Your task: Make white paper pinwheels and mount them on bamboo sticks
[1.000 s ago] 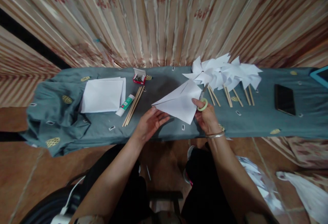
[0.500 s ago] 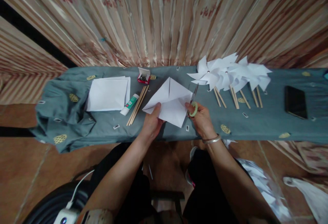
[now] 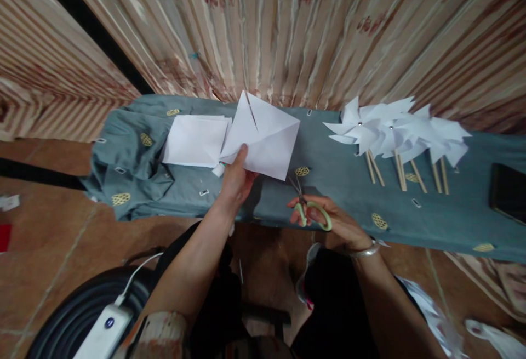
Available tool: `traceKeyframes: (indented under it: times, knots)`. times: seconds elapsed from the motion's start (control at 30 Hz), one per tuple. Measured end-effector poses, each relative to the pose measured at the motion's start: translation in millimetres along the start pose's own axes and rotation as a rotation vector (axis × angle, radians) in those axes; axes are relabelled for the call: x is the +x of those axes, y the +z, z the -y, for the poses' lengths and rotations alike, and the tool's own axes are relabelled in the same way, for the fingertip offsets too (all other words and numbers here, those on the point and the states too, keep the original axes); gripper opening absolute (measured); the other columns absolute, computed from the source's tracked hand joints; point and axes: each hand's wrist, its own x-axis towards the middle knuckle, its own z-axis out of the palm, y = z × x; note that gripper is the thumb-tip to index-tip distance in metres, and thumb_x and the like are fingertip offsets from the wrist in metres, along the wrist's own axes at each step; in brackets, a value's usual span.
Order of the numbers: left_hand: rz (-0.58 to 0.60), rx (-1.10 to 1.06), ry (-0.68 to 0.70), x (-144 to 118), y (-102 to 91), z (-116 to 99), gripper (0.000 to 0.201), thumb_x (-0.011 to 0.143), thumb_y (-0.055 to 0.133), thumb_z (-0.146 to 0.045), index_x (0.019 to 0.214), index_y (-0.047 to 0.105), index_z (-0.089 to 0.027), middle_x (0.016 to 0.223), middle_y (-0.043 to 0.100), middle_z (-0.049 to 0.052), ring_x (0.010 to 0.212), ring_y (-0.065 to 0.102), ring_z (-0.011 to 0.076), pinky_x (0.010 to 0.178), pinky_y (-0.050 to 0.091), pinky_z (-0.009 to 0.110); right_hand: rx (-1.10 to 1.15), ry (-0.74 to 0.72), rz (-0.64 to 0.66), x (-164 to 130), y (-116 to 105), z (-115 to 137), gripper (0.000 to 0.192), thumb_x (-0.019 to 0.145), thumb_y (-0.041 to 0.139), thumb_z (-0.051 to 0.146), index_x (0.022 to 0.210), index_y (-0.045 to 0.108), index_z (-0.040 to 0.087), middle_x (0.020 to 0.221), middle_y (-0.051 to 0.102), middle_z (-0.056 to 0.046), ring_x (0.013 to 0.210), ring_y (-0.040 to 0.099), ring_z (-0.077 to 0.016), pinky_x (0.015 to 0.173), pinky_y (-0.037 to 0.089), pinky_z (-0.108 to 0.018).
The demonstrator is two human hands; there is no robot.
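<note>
My left hand (image 3: 238, 178) pinches a square sheet of white paper (image 3: 271, 142) near its lower left side, thumb on top. The sheet has crease lines and a cut running inward from its top corner. My right hand (image 3: 324, 219) holds a pair of scissors (image 3: 314, 214) with pale green handles, fingers through the loops. Their slightly parted blades point up, just below the sheet and apart from it. Behind the sheet's left corner, a stack of white paper (image 3: 195, 140) lies on the cloth, with a glue stick (image 3: 218, 170) mostly hidden beside it.
Several white paper pinwheels (image 3: 394, 126) with wooden sticks lie on the right of the cloth-covered table (image 3: 263, 205). A black phone (image 3: 507, 192) is at the far right. A pleated curtain (image 3: 263, 35) hangs behind. A white power bank (image 3: 102, 331) with a cable is at lower left.
The paper has moved up and left, now covering the wooden sticks and small red box. My right hand has drawn the scissors down, away from the paper. The view has shifted left.
</note>
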Motion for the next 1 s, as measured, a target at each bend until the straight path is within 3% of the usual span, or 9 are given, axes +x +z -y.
traceKeyframes:
  times: [0.23, 0.57, 1.0]
  knots:
    - [-0.001, 0.006, -0.005, -7.1, 6.4, 3.6, 0.026, 0.087, 0.063, -0.020, 0.112, 0.063, -0.018, 0.108, 0.072, 0.006, 0.093, 0.069, 0.0187, 0.085, 0.059, 0.034, 0.048, 0.102, -0.016, 5.3, 4.7, -3.0, 0.044, 0.075, 0.074, 0.050, 0.102, 0.070, 0.016, 0.083, 0.071, -0.006, 0.066, 0.061, -0.0122, 0.061, 0.051, -0.024]
    - [0.010, 0.040, -0.024, -10.8, 8.8, 14.2, 0.019, 0.086, 0.064, -0.020, 0.105, 0.065, -0.019, 0.109, 0.072, 0.005, 0.098, 0.068, 0.0203, 0.087, 0.058, 0.034, 0.038, 0.064, -0.040, 6.2, 5.3, -3.8, 0.039, 0.076, 0.073, 0.049, 0.098, 0.071, 0.017, 0.077, 0.070, -0.003, 0.064, 0.062, -0.0119, 0.058, 0.053, -0.022]
    - [0.018, 0.056, -0.038, -11.6, 9.0, 14.4, 0.027, 0.089, 0.060, -0.021, 0.116, 0.063, -0.020, 0.109, 0.072, 0.004, 0.095, 0.069, 0.0181, 0.082, 0.059, 0.030, 0.073, 0.111, -0.049, 6.7, 5.7, -4.0, 0.040, 0.072, 0.077, 0.046, 0.098, 0.071, 0.016, 0.074, 0.068, -0.001, 0.060, 0.059, -0.0101, 0.056, 0.052, -0.022]
